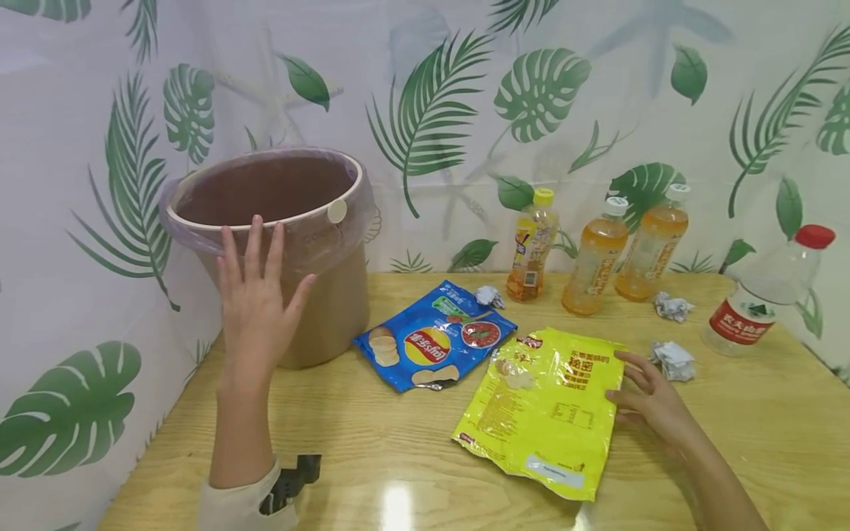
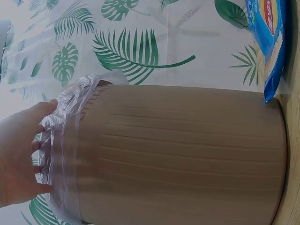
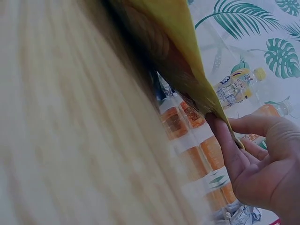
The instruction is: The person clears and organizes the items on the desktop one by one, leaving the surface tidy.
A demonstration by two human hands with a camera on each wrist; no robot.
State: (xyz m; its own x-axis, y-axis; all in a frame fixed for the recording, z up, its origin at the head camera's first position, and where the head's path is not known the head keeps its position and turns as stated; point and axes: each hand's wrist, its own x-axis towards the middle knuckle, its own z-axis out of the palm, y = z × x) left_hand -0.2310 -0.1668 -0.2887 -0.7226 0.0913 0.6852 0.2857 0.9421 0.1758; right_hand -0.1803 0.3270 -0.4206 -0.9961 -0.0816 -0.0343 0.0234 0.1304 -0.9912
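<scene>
My left hand (image 1: 255, 306) touches the near rim of a brown trash bin (image 1: 335, 313), its fingers spread and straight. A clear plastic liner (image 2: 65, 140) folds over that rim in the left wrist view. With thumb and fingers, my right hand (image 1: 654, 405) pinches the right edge of a yellow chip bag (image 1: 541, 417), which looks flat. The right wrist view shows the same pinch on the yellow bag (image 3: 187, 51), its near side tilted up off the table. Between bin and yellow bag lies a blue Lay's chip bag (image 1: 432, 339).
Bottles stand at the back: a yellow-capped one (image 1: 533, 247), two white-capped ones (image 1: 595, 258) with orange labels, and a red-capped bottle (image 1: 764, 295) leaning at right. Crumpled paper balls (image 1: 673, 361) lie near them on the wooden table (image 1: 345, 457). A leaf-patterned cloth hangs behind.
</scene>
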